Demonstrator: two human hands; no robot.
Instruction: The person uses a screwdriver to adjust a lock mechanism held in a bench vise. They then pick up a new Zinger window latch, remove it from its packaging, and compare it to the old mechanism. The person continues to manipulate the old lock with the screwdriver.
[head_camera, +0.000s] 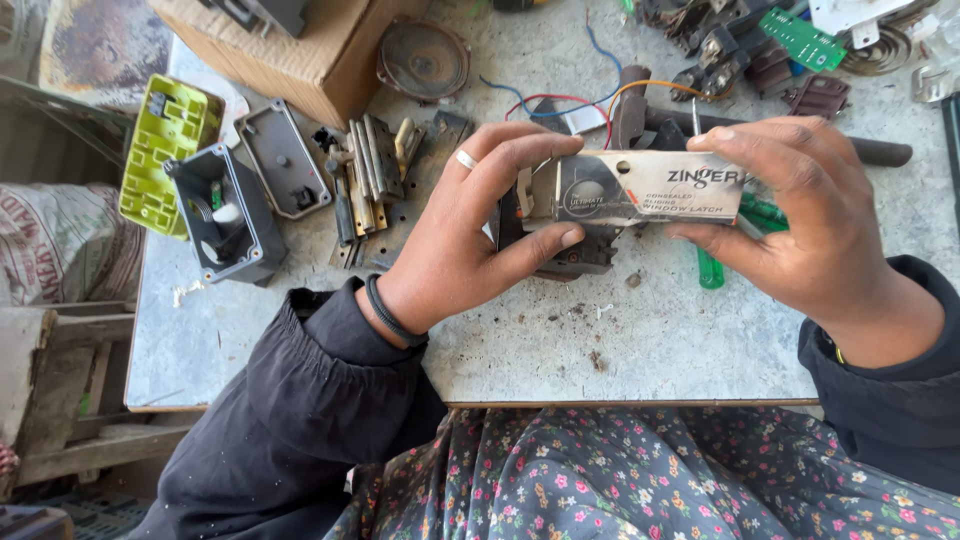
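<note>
While both hands close on it, left hand (470, 235) and right hand (810, 225) hold the small carton (640, 188) just above the surface (650, 345). A loosened grip at either end would likely drop it onto the dark part (575, 258) beneath.

I see one small flat package (640, 187), rectangular, grey-and-white printed card, pinched between my left hand (470, 230) and right hand (800, 220); brown cardboard box (300, 50) sits top-left on the table (660, 340).
</note>
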